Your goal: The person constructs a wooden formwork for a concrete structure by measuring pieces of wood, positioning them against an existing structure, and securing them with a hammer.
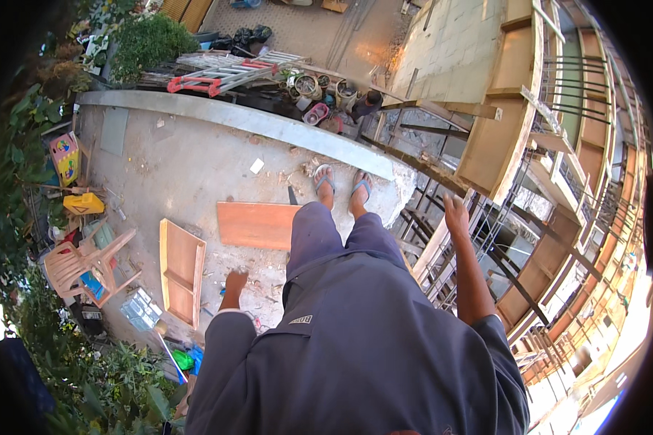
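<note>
My left hand (pixel 236 280) hangs low at my left side, fingers curled in, with nothing visible in it. Beyond it on the concrete lies a flat reddish-brown plywood board (pixel 257 225). To its left is a wood-framed plywood panel (pixel 183 274) with a crosspiece. My right arm reaches forward, and the right hand (pixel 455 215) is closed beside a pale timber (pixel 442 245) at the slab's edge. Whatever that hand holds, if anything, is too small to make out. My feet, in flip-flops, stand near the slab's far right corner.
On the right, past the broken slab edge, are rebar (pixel 511 264) and wooden formwork (pixel 497 148) over a drop. A low concrete curb (pixel 232 119) runs ahead, with a ladder (pixel 228 75) and a person (pixel 368 104) beyond. Plastic chairs (pixel 87 262) and plants stand left.
</note>
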`<state>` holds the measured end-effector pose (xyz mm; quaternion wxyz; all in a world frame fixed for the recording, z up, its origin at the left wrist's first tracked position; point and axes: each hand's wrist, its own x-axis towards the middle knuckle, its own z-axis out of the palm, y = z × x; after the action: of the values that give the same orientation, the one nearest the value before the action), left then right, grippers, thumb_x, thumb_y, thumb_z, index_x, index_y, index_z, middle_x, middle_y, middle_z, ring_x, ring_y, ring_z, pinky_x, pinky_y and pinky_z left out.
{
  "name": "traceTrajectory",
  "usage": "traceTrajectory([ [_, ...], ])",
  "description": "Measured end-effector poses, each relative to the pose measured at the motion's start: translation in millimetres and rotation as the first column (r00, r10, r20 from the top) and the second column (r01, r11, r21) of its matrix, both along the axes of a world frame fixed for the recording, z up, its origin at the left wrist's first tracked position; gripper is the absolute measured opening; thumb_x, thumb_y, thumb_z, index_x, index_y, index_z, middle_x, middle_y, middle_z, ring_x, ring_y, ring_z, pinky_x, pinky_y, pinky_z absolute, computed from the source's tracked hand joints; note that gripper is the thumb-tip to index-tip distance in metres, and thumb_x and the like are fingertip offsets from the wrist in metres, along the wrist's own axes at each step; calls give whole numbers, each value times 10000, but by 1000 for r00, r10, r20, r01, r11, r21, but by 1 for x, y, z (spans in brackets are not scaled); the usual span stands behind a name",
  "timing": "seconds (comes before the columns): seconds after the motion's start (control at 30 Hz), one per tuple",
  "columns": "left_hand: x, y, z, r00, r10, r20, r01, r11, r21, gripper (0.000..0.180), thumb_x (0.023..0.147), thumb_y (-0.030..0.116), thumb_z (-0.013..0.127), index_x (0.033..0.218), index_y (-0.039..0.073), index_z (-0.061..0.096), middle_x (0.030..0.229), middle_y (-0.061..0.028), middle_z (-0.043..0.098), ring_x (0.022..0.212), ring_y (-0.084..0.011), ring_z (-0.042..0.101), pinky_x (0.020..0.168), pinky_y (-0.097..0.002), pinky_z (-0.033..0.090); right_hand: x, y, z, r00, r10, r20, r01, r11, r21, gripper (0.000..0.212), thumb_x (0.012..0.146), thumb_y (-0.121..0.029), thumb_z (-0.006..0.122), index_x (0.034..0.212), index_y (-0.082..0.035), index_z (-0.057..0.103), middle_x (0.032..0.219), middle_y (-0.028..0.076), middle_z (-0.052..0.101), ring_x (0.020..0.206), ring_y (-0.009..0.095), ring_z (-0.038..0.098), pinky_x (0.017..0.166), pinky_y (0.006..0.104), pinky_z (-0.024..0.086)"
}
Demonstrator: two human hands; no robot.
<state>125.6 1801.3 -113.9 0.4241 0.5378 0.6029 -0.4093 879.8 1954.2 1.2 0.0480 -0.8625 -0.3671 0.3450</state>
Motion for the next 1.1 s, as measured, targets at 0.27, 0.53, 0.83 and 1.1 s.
traceTrajectory([
  [0.27,171,49,11,538,775,332,-830,556,48,577,947,310,641,1361,-81,547,1389,-223,583,1301,-301,547,1084,-373,416,-47,-101,-87,941,-188,-281,113,958,-264,313,911,-238,622,1089,4,709,920,155,704,762,229,669,711,327,536],
  [0.53,350,183,20,328,604,726,-709,666,-234,637,966,321,640,1453,-44,451,1366,-230,589,1300,-269,552,1073,-349,428,-121,-27,-46,864,135,-484,-164,986,-17,430,940,-361,619,1176,-11,699,1132,216,714,1069,337,690,943,401,513],
  [0.83,308,191,10,843,189,504,-214,977,-8,725,887,493,635,1430,28,518,1402,-249,560,1319,-376,532,1102,-409,409,-83,37,-94,777,-223,-589,183,975,-128,478,937,-373,644,1224,9,658,1029,80,697,808,177,655,696,316,506],
  [1.1,280,249,-22,842,324,432,-370,929,26,656,901,336,661,1395,-71,517,1374,-247,591,1262,-302,594,1054,-371,449,-94,119,-80,529,-411,-743,407,890,-203,481,956,-366,630,1284,-17,591,1168,109,671,1023,241,659,825,361,510],
])
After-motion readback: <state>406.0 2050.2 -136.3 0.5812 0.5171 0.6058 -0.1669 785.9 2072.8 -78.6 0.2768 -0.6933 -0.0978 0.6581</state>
